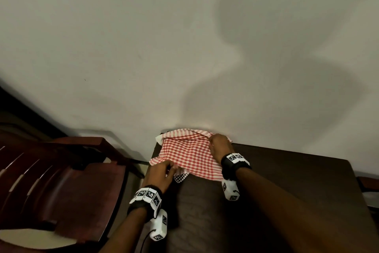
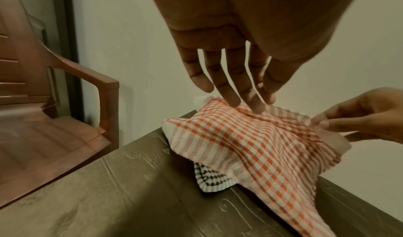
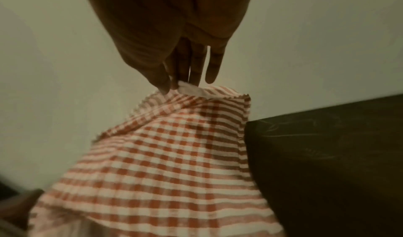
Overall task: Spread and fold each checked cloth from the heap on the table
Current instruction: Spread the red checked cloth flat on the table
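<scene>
Lying on the far left corner of the dark table [image 1: 287,181], right up against the pale wall [image 1: 143,47], a red checked cloth [image 1: 190,154] is seen. It is partly spread out, with bumps and folds in it, and one side hangs over the left table edge.

A far edge of the red checked cloth is pinched by the right hand [image 1: 220,146]. In the right wrist view the white hem is held between the thumb and the first fingers [image 3: 196,71], and that bit of cloth is lifted up off the table.

The left hand [image 1: 162,172] is kept at the near left side of the cloth. In the left wrist view its fingers [image 2: 231,92] are held straight and a little apart, and the tips are set down on top of the cloth. Nothing is gripped by them there. In the head view the fingertips look a little bent over the cloth edge, so the hold is hard to be sure of from that side.

A black checked cloth [image 2: 211,180] is tucked under the red one, and only a small corner of it is shown, near the left hand.

A reddish brown chair [image 1: 61,181] is placed just beside the table on the left. Marked bands are worn on both wrists.
</scene>
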